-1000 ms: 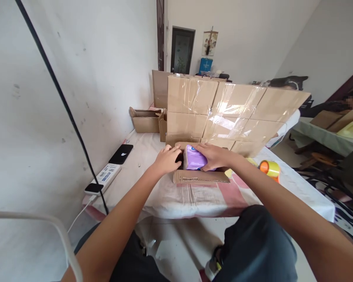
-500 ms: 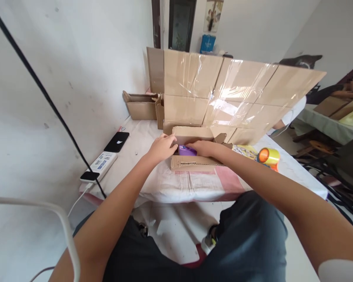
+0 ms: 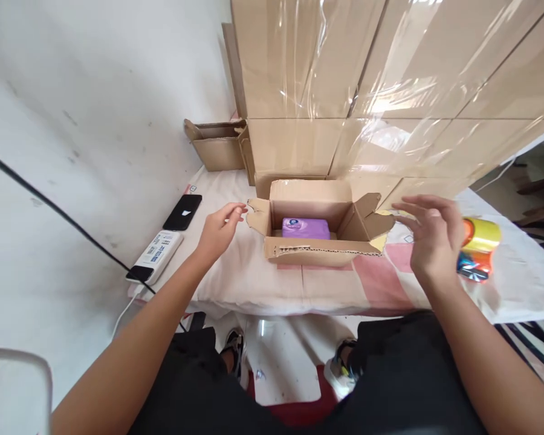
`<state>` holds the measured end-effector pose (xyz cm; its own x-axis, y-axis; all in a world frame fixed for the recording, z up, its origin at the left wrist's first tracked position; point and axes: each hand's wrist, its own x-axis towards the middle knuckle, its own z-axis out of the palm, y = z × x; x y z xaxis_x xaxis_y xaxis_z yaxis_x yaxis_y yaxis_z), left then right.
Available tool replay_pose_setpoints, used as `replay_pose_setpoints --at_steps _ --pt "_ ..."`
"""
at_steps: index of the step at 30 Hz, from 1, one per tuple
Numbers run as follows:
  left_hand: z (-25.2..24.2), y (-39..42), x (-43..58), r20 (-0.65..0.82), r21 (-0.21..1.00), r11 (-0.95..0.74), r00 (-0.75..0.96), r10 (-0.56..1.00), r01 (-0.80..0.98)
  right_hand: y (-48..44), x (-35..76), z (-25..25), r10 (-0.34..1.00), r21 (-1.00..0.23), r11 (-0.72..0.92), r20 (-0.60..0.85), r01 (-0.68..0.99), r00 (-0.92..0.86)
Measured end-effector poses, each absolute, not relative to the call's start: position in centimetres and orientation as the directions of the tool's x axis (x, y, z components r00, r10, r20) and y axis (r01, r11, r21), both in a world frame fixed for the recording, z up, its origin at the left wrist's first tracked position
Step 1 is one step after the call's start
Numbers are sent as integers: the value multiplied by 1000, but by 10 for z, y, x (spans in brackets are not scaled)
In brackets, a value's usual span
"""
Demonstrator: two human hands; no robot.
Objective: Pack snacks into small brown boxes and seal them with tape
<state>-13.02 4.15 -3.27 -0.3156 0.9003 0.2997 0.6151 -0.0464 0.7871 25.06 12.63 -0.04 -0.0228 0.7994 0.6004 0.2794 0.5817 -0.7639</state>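
Observation:
An open cardboard box (image 3: 317, 251) stands on the cloth-covered table (image 3: 254, 284) in front of me. A purple packet (image 3: 305, 228) lies flat inside it. My left hand (image 3: 219, 228) hovers just left of the box's left flap, fingers loosely curled and apart, holding nothing. My right hand (image 3: 430, 235) floats to the right of the box's right flap with fingers spread, empty. A tape dispenser with a yellow and orange roll (image 3: 478, 249) sits just behind my right hand.
A tall stack of taped cardboard boxes (image 3: 372, 90) rises behind the open box. A smaller open carton (image 3: 217, 145) sits at the back left. A black phone (image 3: 182, 212) and a white power bank (image 3: 156, 256) lie by the wall on the left.
Both hands have pulled out of the box and apart, leaving the purple packet lying inside. The camera has leaned closer and tilted down.

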Motion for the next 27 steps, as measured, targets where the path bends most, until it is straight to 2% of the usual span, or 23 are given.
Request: replay_pose_setpoints --at_steps 2,5,8,10,13,15,17,19,20,22,24,25,27 --pt "-41 41 -127 381 748 -234 -113 918 621 135 255 -19 853 -815 511 442 273 -278" --pt "-41 42 -117 389 597 -418 209 897 685 141 244 -27 738 -754 585 342 299 -582" --pt "-29 46 -115 279 504 -486 398 874 714 143 236 -24 662 -696 654 335 297 -670" --pt "-21 49 -119 211 529 -492 455 865 691 147 239 -23 641 -682 674 348 285 -684" --pt "-23 52 -116 196 673 -418 398 896 610 155 246 -32 641 -684 681 383 262 -665" --pt "-36 53 -105 264 820 -320 183 947 475 161 246 -40 723 -751 610 398 251 -565" --pt "-51 53 -91 277 932 -239 -108 955 272 169 239 -47 822 -850 481 351 217 -448" --pt "-63 54 -79 212 974 -175 -296 931 146 178 230 -49 874 -920 359 271 160 -402" --pt "-66 54 -76 192 978 -151 -342 920 142 182 226 -48 879 -933 335 258 133 -401" --pt "-65 56 -75 234 959 -145 -391 890 245 185 222 -41 859 -917 383 308 113 -409" --pt "-56 57 -79 381 877 -195 -388 839 439 180 224 -32 791 -831 529 409 173 -455" --pt "-50 58 -81 488 795 -249 -337 805 553 176 227 -28 743 -760 608 443 228 -502" --pt "-35 57 -80 647 540 -380 -81 758 751 165 231 -20 666 -616 713 445 335 -599"
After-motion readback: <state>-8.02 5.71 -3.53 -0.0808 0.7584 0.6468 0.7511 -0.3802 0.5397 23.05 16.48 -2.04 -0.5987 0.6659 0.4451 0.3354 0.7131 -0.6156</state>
